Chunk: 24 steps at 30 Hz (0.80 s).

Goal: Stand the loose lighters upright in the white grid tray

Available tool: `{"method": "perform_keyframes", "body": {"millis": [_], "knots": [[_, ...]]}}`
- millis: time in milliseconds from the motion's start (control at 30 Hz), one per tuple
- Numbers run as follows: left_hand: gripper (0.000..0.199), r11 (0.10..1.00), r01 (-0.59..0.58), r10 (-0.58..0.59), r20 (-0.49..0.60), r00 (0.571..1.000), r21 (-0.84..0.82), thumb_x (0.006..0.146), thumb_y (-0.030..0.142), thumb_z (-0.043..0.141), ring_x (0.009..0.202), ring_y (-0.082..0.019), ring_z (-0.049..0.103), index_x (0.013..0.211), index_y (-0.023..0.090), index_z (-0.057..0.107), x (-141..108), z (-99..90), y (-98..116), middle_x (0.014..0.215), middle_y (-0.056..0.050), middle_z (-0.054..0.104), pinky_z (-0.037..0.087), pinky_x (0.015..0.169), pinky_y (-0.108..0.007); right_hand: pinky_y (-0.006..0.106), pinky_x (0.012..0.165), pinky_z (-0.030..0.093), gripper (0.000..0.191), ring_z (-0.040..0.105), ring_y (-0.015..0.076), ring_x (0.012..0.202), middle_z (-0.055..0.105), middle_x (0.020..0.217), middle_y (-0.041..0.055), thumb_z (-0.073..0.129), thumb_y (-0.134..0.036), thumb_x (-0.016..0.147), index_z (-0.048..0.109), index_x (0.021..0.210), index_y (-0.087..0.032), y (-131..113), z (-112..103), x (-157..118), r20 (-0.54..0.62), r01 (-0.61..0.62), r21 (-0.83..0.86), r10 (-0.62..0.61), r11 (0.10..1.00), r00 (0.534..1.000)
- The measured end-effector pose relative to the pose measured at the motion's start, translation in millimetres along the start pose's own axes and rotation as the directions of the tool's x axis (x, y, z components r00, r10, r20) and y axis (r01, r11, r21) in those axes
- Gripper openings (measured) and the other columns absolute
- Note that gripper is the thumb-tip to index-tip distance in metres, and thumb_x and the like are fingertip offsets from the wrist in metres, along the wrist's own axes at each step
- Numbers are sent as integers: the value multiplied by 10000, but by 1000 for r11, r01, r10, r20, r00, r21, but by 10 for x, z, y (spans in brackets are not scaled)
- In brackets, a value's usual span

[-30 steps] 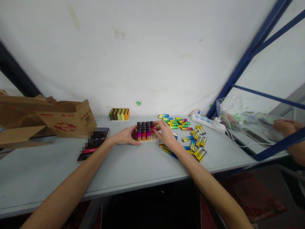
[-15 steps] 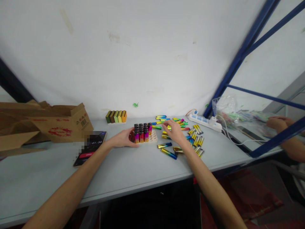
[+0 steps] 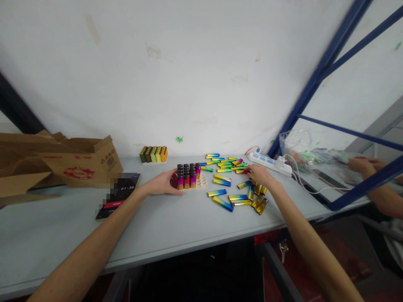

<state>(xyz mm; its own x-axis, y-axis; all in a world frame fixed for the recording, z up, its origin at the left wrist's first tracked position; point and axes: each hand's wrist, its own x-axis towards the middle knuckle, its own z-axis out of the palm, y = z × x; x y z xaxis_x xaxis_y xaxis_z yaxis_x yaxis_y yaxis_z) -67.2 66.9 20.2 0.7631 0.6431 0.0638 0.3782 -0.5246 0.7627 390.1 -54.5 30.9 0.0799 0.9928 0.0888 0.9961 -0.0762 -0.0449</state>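
Observation:
My left hand (image 3: pixel 169 183) is curled round the left side of a white tray (image 3: pixel 203 181), its fingers behind and its thumb in front. Black-capped lighters (image 3: pixel 186 175) in purple, red and orange stand upright in the tray, with bare holes along its right side. My right hand (image 3: pixel 258 174) is over the loose lighters to the right, its fingertips closed at the end of a reddish lighter (image 3: pixel 241 171); the grip is partly hidden. Yellow-and-blue lighters (image 3: pixel 223 204) lie flat on the table nearby, and green ones (image 3: pixel 224 170) farther back.
A second block of lighters (image 3: pixel 153 154) stands against the wall. On the left are a phone (image 3: pixel 121 195) and an open cardboard box (image 3: pixel 78 165). A power strip (image 3: pixel 270 162), a blue frame (image 3: pixel 310 94) and another person's hands (image 3: pixel 365 165) are at the right.
My right hand has moved right, from beside the tray to the reddish lighter. Some yellow lighters on the right lie differently. My left hand stays at the tray.

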Motion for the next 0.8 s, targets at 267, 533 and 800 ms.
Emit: {"method": "perform_keyframes", "body": {"millis": [267, 533, 800], "knots": [[784, 1000, 3, -3, 16, 1000, 5, 590, 569, 868, 885, -262, 666, 1225, 203, 591, -5, 1, 38, 1001, -43, 719, 518, 737, -333, 343, 865, 521, 173, 681, 248, 939, 734, 1038, 137, 699, -275, 908, 765, 1005, -148, 27, -135, 55, -51, 127, 171, -120, 977, 991], [783, 1000, 18, -19, 14, 1000, 13, 599, 561, 863, 890, -262, 672, 1232, 199, 579, -11, 3, 40, 1016, -53, 719, 517, 740, -332, 391, 967, 545, 429, 698, 236, 1057, 758, 1078, 93, 720, -599, 846, 708, 979, -191, -433, -221, -19, -189, 144, 953, 148, 267, 971], [733, 1000, 8, -8, 12, 1000, 7, 613, 520, 861, 884, -267, 679, 1219, 211, 589, -10, 7, 4, 1010, -55, 730, 511, 719, -329, 287, 662, 569, 443, 587, 110, 613, 601, 717, -68, 820, -574, 753, 559, 926, -260, -1336, -390, 171, -140, 186, 949, 188, -254, 972]]}}
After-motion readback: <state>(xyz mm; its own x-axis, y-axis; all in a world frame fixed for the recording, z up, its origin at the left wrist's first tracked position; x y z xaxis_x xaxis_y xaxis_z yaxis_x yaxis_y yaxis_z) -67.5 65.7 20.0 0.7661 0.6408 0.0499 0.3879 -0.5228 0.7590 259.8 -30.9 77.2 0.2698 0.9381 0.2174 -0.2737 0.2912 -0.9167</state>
